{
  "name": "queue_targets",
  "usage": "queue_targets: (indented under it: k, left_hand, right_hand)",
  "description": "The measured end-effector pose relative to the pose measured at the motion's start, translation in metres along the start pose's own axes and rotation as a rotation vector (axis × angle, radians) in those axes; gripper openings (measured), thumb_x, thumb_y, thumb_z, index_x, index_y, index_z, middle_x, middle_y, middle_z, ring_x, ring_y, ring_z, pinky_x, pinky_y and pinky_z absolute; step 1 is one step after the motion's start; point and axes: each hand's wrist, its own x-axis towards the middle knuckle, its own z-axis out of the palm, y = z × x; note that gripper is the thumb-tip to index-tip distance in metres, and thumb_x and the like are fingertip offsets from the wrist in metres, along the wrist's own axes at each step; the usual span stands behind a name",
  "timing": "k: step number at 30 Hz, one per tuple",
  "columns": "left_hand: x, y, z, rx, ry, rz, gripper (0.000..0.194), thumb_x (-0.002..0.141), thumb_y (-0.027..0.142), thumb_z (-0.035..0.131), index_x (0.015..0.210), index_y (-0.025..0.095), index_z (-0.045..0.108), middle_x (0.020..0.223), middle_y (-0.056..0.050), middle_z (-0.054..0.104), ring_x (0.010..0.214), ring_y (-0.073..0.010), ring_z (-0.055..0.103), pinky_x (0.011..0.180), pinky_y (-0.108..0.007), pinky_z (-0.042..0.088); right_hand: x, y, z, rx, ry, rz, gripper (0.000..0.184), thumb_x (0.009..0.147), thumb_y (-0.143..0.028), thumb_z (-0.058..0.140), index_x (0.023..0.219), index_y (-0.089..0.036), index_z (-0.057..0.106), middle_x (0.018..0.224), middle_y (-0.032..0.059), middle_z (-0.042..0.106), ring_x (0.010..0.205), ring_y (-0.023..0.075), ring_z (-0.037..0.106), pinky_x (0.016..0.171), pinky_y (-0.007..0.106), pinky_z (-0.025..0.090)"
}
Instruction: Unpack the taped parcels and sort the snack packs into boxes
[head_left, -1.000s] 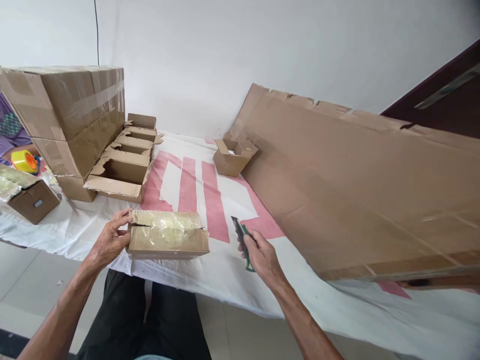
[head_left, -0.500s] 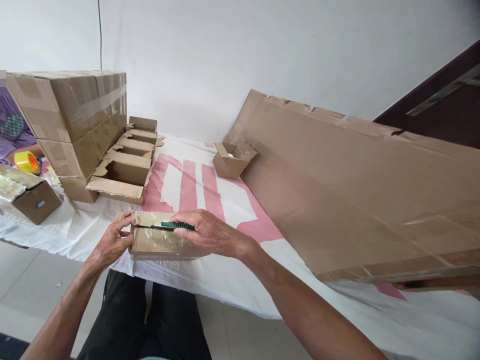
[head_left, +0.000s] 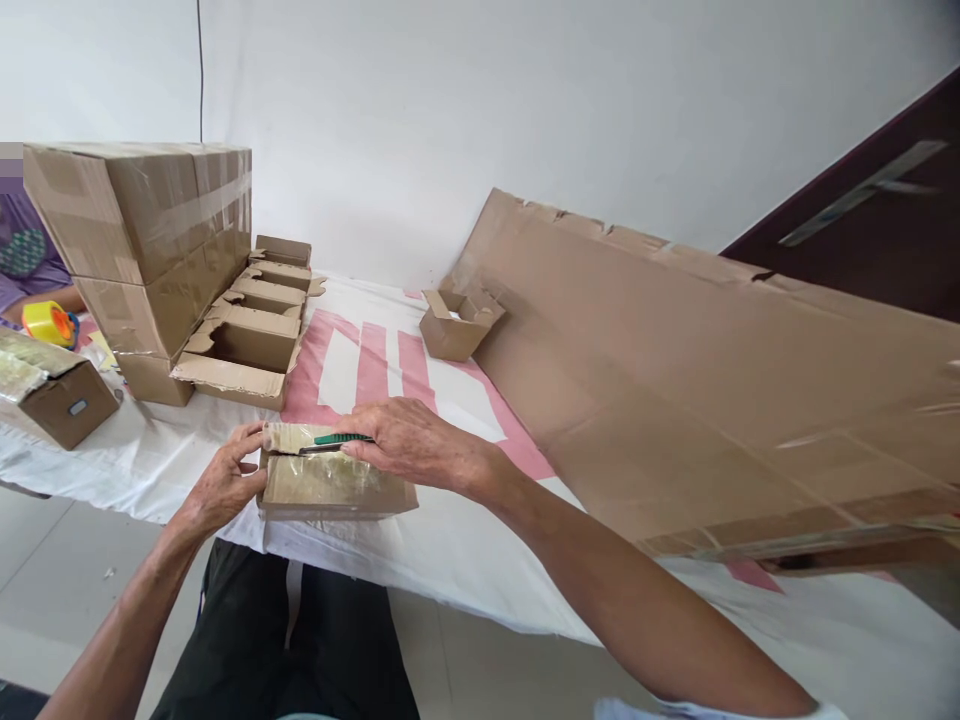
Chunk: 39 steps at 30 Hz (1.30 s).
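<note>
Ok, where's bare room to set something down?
One bare patch of cloth lies between the row of open boxes and the small open box, beyond the right hand. Another lies between the held box and the leaning cardboard, under the right forearm. The left end is crowded with stacked cartons, a tape roll and another box.

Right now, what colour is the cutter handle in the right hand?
The cutter handle is green where visible, best seen in head view.

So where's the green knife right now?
In the head view, left of centre: the green knife is in the right hand, at the top of the taped box.
</note>
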Motion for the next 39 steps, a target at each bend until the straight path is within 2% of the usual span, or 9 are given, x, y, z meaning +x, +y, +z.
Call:
queue_targets:
  k: [7,11,15,20,24,30,34,37,39]
  left_hand:
    - [0.001,-0.004,-0.002,0.032,-0.004,0.016,0.049,0.077,0.021,0.066,0.122,0.028,0.085,0.158,-0.009,0.060,0.147,-0.0332,0.055,0.088,-0.029,0.065]
    - [0.007,-0.006,-0.006,0.061,-0.015,0.008,0.047,0.077,0.024,0.067,0.120,0.028,0.085,0.157,-0.010,0.060,0.147,-0.0336,0.055,0.087,-0.030,0.065]
    - [0.016,-0.005,-0.011,0.114,-0.031,0.028,0.041,0.080,0.029,0.069,0.117,0.029,0.085,0.155,-0.009,0.063,0.143,-0.0336,0.059,0.090,-0.033,0.065]
    - [0.027,-0.001,-0.016,0.147,-0.074,0.037,0.039,0.083,0.031,0.068,0.118,0.029,0.084,0.156,-0.009,0.063,0.141,-0.0335,0.062,0.096,-0.036,0.064]
    - [0.031,-0.003,-0.018,0.198,-0.073,0.019,0.039,0.079,0.030,0.067,0.115,0.027,0.083,0.150,-0.010,0.065,0.135,-0.0329,0.065,0.093,-0.036,0.064]
    - [0.029,-0.002,-0.021,0.288,-0.038,0.029,0.029,0.085,0.041,0.071,0.108,0.027,0.083,0.140,-0.010,0.069,0.124,-0.0313,0.069,0.089,-0.037,0.064]
    - [0.032,-0.002,-0.021,0.281,-0.032,0.025,0.033,0.083,0.042,0.072,0.111,0.027,0.083,0.143,-0.010,0.067,0.128,-0.0327,0.068,0.095,-0.040,0.064]
    - [0.035,-0.004,-0.022,0.244,-0.041,0.021,0.034,0.081,0.041,0.075,0.110,0.027,0.084,0.144,-0.011,0.066,0.131,-0.0339,0.067,0.096,-0.040,0.065]
    - [0.035,-0.002,-0.023,0.212,-0.045,0.020,0.033,0.080,0.042,0.078,0.109,0.027,0.085,0.146,-0.011,0.065,0.130,-0.0340,0.068,0.095,-0.039,0.067]
  right_hand:
    - [0.010,-0.010,-0.004,-0.229,-0.093,0.025,0.026,0.112,-0.026,0.058,0.121,-0.026,0.083,0.094,0.0058,0.077,0.089,0.0216,0.069,0.068,0.031,0.034]
    - [0.016,-0.013,-0.005,-0.310,-0.124,0.049,0.026,0.114,-0.029,0.057,0.116,-0.022,0.082,0.087,0.0076,0.076,0.086,0.0237,0.072,0.068,0.031,0.037]
    - [0.026,-0.015,-0.010,-0.328,-0.134,0.033,0.025,0.114,-0.026,0.058,0.109,-0.017,0.081,0.093,0.0113,0.079,0.089,0.0265,0.073,0.069,0.033,0.038]
    - [0.040,-0.004,-0.014,-0.306,-0.095,-0.035,0.020,0.110,-0.025,0.063,0.100,-0.021,0.080,0.090,0.0061,0.080,0.087,0.0234,0.070,0.069,0.033,0.039]
    - [0.038,0.013,-0.009,-0.304,-0.106,-0.053,0.020,0.111,-0.030,0.063,0.105,-0.024,0.081,0.089,0.0045,0.078,0.083,0.0208,0.067,0.067,0.032,0.034]
    - [-0.002,0.061,0.011,-0.293,-0.051,0.024,0.016,0.106,-0.023,0.067,0.099,-0.022,0.082,0.089,0.0035,0.078,0.084,0.0203,0.065,0.070,0.031,0.036]
    - [-0.042,0.097,0.008,-0.272,-0.028,0.135,0.019,0.106,-0.024,0.066,0.098,-0.025,0.082,0.088,0.0034,0.077,0.081,0.0201,0.066,0.068,0.031,0.033]
    - [-0.078,0.122,0.006,-0.142,0.098,0.183,0.021,0.109,-0.028,0.061,0.109,-0.029,0.083,0.097,0.0024,0.078,0.087,0.0212,0.069,0.072,0.031,0.038]
    - [-0.100,0.136,0.023,-0.028,0.235,0.248,0.026,0.111,-0.033,0.056,0.121,-0.029,0.080,0.105,0.0029,0.079,0.092,0.0216,0.070,0.078,0.032,0.044]
